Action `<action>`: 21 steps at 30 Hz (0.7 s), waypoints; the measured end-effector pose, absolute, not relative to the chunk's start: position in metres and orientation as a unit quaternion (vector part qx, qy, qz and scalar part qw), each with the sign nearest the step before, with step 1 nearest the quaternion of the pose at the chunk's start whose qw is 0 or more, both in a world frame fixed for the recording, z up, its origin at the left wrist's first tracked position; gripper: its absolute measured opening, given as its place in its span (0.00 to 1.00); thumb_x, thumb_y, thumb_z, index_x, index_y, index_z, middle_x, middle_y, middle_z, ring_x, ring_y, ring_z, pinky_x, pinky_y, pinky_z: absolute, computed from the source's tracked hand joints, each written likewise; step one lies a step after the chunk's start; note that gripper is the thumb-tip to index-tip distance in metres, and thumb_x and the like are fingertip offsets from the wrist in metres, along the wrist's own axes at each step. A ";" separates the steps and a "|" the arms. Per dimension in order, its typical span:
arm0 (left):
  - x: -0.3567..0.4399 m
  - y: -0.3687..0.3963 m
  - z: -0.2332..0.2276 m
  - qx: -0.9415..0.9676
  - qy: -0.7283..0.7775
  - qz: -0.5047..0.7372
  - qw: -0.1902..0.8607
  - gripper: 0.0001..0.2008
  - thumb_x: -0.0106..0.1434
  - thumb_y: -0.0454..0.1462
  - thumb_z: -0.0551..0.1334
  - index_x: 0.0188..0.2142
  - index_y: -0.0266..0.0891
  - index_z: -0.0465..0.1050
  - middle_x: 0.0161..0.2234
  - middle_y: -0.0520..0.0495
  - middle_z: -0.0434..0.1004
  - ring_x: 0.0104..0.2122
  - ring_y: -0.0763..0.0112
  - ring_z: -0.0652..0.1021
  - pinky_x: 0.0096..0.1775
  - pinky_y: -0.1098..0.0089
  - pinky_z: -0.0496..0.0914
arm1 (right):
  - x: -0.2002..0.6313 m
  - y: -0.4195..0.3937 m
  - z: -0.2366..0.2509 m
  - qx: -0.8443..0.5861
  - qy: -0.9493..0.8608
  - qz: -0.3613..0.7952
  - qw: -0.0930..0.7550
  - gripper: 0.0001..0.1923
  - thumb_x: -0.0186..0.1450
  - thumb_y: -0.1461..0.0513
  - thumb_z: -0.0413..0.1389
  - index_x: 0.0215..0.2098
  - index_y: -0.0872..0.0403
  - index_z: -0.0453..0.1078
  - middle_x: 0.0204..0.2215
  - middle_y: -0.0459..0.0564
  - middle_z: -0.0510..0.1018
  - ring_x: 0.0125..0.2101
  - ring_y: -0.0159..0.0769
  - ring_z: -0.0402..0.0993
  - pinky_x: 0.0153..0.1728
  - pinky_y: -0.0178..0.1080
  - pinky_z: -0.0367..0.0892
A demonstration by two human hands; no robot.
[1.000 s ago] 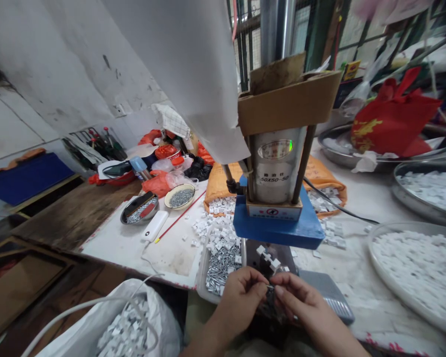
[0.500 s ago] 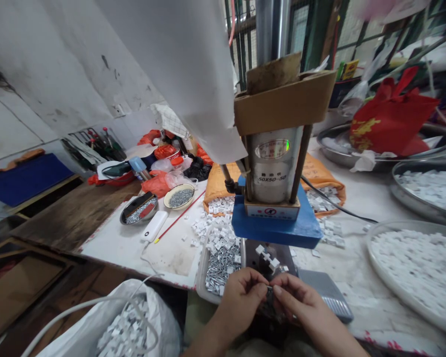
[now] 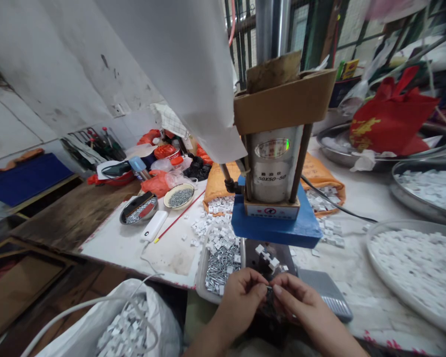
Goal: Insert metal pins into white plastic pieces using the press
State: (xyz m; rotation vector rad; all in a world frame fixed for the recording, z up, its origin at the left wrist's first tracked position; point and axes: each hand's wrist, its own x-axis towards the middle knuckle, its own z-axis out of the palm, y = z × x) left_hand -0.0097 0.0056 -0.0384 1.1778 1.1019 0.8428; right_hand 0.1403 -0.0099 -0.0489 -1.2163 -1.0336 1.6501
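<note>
My left hand (image 3: 241, 295) and my right hand (image 3: 297, 300) meet fingertip to fingertip at the bottom centre, pinching a small part (image 3: 269, 287) between them; the part is too small to identify. They sit just in front of the press (image 3: 273, 173) with its blue plate (image 3: 273, 225) and metal cylinder. A few white plastic clips (image 3: 266, 255) lie on the dark base under the plate. Left of my hands a clear tray (image 3: 219, 265) holds metal nails and some white clips.
Loose white clips (image 3: 211, 228) scatter behind the tray. Round pans of white clips (image 3: 416, 263) stand at the right, with a red bag (image 3: 392, 119) behind. A white sack of clips (image 3: 122, 327) sits at lower left. Bowls of nails (image 3: 180, 197) and a white remote (image 3: 154, 225) lie left.
</note>
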 end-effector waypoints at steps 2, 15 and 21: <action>-0.010 0.005 -0.040 0.511 0.478 0.366 0.613 0.04 0.55 0.33 0.59 0.29 0.35 0.71 0.21 0.54 0.67 0.22 0.77 0.67 0.26 0.76 0.61 | 0.140 -0.010 -0.047 -0.487 -0.407 0.655 0.410 0.23 0.51 0.42 0.59 0.26 0.54 0.67 0.14 0.38 0.63 0.16 0.25 0.52 0.18 0.31 0.47; -0.009 0.004 -0.040 0.509 0.484 0.360 0.614 0.03 0.55 0.34 0.59 0.28 0.35 0.70 0.21 0.54 0.66 0.22 0.77 0.66 0.26 0.76 0.61 | 0.141 -0.011 -0.052 -0.482 -0.404 0.661 0.410 0.22 0.51 0.43 0.59 0.26 0.53 0.67 0.14 0.38 0.62 0.16 0.25 0.51 0.19 0.31 0.46; -0.009 0.004 -0.041 0.513 0.477 0.360 0.616 0.04 0.55 0.33 0.58 0.29 0.35 0.70 0.22 0.54 0.66 0.23 0.77 0.67 0.26 0.76 0.61 | 0.141 -0.011 -0.052 -0.476 -0.400 0.666 0.411 0.22 0.52 0.44 0.59 0.26 0.54 0.67 0.14 0.38 0.61 0.16 0.25 0.51 0.18 0.31 0.44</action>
